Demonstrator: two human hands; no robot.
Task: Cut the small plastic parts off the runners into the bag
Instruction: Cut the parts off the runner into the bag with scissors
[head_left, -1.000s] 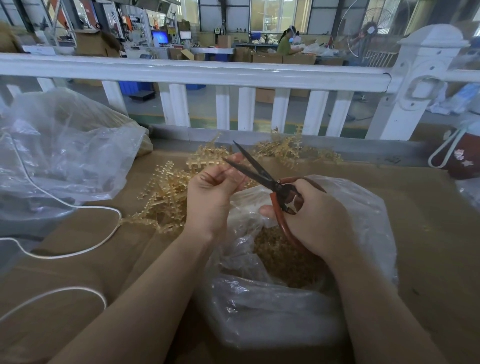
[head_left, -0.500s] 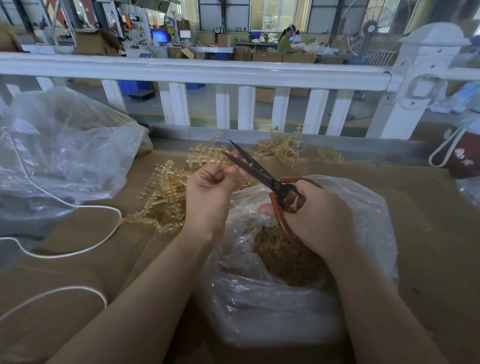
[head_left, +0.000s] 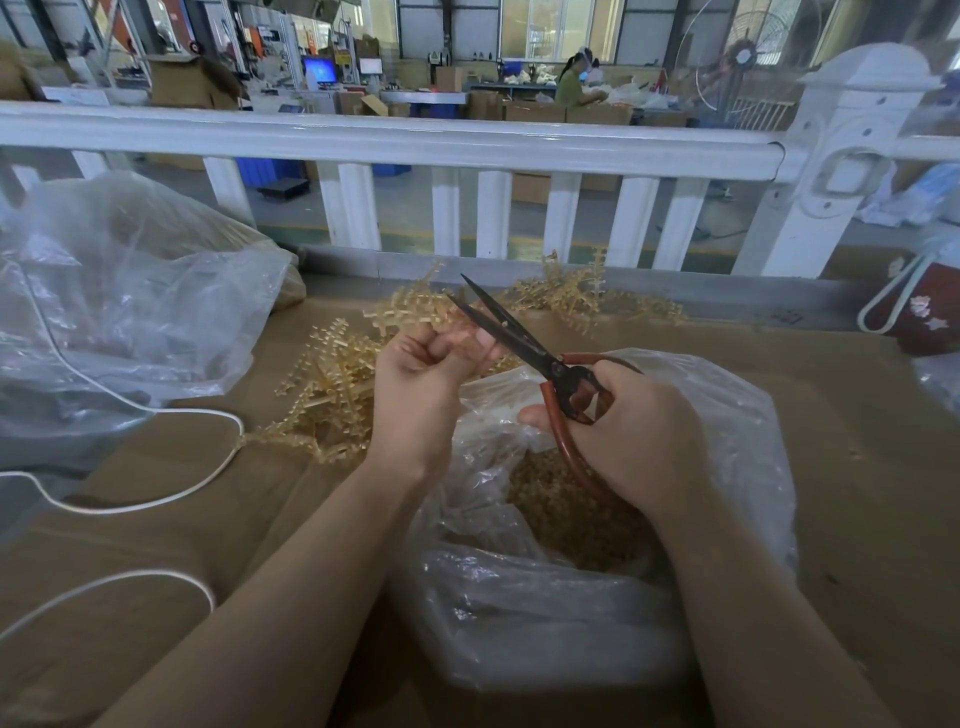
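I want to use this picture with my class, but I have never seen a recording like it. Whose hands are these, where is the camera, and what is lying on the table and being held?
There is no machine here: a person works with bare hands, and the camera sits on their head, looking forward and down.

The right hand grips scissors with red handles; the blades stand open. The left hand pinches a runner, a thin amber plastic piece, at the blades.

Below the hands stands an open clear bag holding cut amber parts. Behind the left hand lies a pile of uncut runners on the brown table. To the left are another clear bag and a white cord. A white railing borders the table.
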